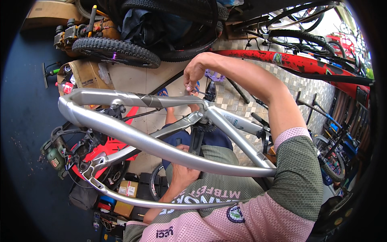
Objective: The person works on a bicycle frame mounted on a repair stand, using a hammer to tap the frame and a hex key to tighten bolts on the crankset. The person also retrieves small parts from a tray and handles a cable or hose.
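A silver bicycle frame [133,139] lies across my view, in front of my body. My right hand [193,74] reaches over its far side, fingers closed on a thin dark tool [198,92] that looks like a hex key. The tool's other end meets the black crank [210,92], beside a purple pedal [215,75]. Nearer to me, my left hand [183,168] is wrapped around the lower black crank arm [197,139], below the chainring [206,126]. The frame's near tube passes in front of part of that hand.
A red bicycle frame [258,56] stretches across the far right. Knobby tyres [117,52], an orange compressor [102,31] and a cardboard box [90,74] stand at the far left. Boxes [127,197] and loose tools lie low on the left. Several bicycles [330,149] stand to the right.
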`<control>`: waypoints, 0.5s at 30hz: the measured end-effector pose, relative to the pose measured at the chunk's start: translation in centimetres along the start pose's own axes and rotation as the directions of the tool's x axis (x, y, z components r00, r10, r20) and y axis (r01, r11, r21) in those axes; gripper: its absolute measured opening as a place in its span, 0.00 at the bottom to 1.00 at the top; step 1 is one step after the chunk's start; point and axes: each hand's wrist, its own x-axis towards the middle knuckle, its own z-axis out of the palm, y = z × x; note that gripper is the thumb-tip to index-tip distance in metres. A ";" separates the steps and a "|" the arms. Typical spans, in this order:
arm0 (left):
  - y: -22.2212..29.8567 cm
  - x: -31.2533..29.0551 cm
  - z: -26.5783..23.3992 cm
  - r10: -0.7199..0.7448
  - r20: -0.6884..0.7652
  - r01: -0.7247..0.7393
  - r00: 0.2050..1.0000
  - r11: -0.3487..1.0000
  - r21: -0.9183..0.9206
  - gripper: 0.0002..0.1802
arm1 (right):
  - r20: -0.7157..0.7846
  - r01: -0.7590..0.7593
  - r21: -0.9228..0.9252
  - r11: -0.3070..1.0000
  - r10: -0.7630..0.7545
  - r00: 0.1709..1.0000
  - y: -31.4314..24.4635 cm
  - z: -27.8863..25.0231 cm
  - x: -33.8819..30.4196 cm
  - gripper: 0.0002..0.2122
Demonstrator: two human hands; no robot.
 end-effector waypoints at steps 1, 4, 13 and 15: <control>0.0 0.0 -0.1 0.004 0.001 -0.004 1.000 1.000 0.001 0.30 | -0.025 -0.051 -0.031 0.998 0.050 0.998 0.2 0.1 -0.1 0.17; 0.1 0.1 -0.1 0.022 -0.017 -0.022 1.000 1.000 0.001 0.30 | -0.079 -0.183 -0.199 0.963 0.170 0.982 -0.3 0.1 -0.5 0.16; 0.0 0.1 -0.1 0.025 -0.013 -0.025 1.000 1.000 -0.006 0.30 | -0.149 -0.129 -0.404 0.905 0.074 0.986 -3.3 0.9 -1.7 0.17; -0.1 0.1 -0.1 0.034 -0.010 -0.034 0.999 0.999 -0.004 0.30 | -0.119 -0.093 -0.406 0.909 0.048 0.992 -2.8 0.6 -1.2 0.17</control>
